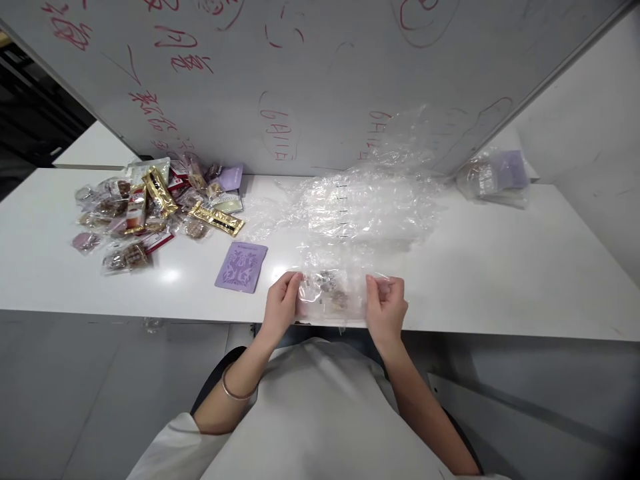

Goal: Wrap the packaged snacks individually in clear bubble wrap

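Note:
Near the table's front edge, a clear plastic bag [333, 293] is stretched between my two hands, with small brownish pieces showing inside or beneath it; which, I cannot tell. My left hand [283, 300] pinches the bag's left side between thumb and fingers. On the opposite side, my right hand [387, 303] grips the edge, its fingers curled. Just left of my left hand lies a flat purple packet [241, 267] with a pale pattern. Beyond the bag, a heap of crumpled clear plastic bags [370, 207] spreads toward the whiteboard.
A pile of wrapped snacks [150, 207], some in gold wrappers, covers the table's left part. At the far right sits a filled clear bag [495, 177] with a purple packet in it. The whiteboard [325, 80] with red writing stands upright along the back of the white table [500, 280].

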`<state>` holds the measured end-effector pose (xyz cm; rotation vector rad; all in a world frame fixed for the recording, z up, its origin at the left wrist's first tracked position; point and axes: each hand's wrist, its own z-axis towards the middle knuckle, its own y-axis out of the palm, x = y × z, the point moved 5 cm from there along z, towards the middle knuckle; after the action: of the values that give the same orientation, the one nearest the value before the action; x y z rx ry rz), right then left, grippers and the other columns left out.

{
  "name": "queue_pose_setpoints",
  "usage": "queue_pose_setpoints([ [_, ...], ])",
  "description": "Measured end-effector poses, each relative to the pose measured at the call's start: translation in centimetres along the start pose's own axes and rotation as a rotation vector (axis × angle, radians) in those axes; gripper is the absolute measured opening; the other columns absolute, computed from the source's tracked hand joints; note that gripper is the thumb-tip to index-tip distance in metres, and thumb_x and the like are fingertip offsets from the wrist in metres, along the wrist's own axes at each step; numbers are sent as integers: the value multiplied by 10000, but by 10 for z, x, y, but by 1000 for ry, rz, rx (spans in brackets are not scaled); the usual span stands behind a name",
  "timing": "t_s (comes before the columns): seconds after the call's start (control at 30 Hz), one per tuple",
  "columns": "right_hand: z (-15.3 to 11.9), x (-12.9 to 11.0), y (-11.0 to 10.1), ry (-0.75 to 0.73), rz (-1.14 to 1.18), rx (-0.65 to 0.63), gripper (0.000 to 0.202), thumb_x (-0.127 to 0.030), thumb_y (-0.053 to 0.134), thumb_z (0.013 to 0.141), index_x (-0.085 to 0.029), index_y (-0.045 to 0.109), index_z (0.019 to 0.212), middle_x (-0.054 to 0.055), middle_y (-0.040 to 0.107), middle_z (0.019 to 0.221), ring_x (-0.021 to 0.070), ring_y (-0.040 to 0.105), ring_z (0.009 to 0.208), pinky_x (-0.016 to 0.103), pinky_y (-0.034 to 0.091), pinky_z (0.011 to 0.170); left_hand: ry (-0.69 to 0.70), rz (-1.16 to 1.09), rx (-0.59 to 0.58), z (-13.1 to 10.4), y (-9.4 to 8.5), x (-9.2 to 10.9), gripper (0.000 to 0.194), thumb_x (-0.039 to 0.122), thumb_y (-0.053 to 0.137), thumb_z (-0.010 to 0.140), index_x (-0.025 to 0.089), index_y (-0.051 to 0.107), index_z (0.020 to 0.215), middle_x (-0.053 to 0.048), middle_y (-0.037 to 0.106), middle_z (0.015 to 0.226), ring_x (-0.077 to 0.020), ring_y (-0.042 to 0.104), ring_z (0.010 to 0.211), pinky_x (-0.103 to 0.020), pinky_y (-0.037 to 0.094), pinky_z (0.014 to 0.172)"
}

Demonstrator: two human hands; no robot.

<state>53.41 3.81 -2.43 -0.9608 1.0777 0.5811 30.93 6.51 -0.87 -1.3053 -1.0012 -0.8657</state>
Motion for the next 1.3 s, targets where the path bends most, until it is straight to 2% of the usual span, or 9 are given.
queue_pose_setpoints([
  [0.13,5,-8,-1,-121,-127,5,289,-518,507,932,-236,453,901,24,682,701,193,666,623,290,481,561,93,73,120,-11,-12,-2,339,440,428,999,206,666,938,16,575,613,-134,533,533,-249,423,554],
  [0.23,5,-20,7,-187,-154,-98,264,-496,480,946,-242,444,884,13,652,638,206,653,611,313,486,586,212,177,212,-15,-28,-4,365,460,394,1012,204,653,983,18,594,638,-101,475,456,-244,394,524],
  [0.4,0,-23,24,129,63,-387,297,-533,449,964,-251,421,877,-7,675,714,153,607,495,276,489,496,172,256,197,-13,-38,-10,359,436,406,1006,206,589,799,7,608,655,-101,483,481,-243,360,516],
  [0.63,2,-12,11,233,-43,-303,387,-586,457,940,-248,425,754,-95,361,451,123,409,390,245,343,423,10,320,50,-7,-31,-12,474,464,390,1004,210,477,613,26,456,497,-119,432,453,-262,278,494],
  [0.83,1,-9,-7,69,-438,-219,451,-493,449,934,-229,324,591,-59,339,442,106,300,406,248,237,452,134,804,4,-8,-17,-8,481,425,416,980,201,517,566,-9,434,409,-147,423,388,-272,147,499],
  [0.97,-10,-7,-10,-108,-718,-98,386,-420,493,907,-218,444,581,-39,386,437,106,279,405,250,181,481,243,987,56,-18,-9,-7,455,427,442,977,195,566,606,-24,495,419,-146,460,382,-256,147,480],
  [1.1,-17,-4,-9,-244,-822,-20,329,-450,551,902,-209,580,681,-24,475,475,134,426,437,252,224,495,305,953,175,-31,-14,-9,272,410,520,959,182,654,897,-42,610,592,-176,570,502,-259,316,481],
  [1.2,-12,-5,-13,-346,-762,46,342,-496,654,839,-176,644,959,27,629,651,195,584,560,303,409,527,503,849,281,-38,-21,-7,308,314,597,928,159,603,1195,-137,682,940,-255,682,842,-345,517,694],
  [1.3,-10,-13,-12,-690,-552,-173,325,-301,609,910,-185,607,1214,120,716,1042,258,684,985,390,553,814,762,687,10,-39,-19,-11,307,140,528,952,208,586,1246,-117,689,1113,-252,657,1098,-395,536,927],
])
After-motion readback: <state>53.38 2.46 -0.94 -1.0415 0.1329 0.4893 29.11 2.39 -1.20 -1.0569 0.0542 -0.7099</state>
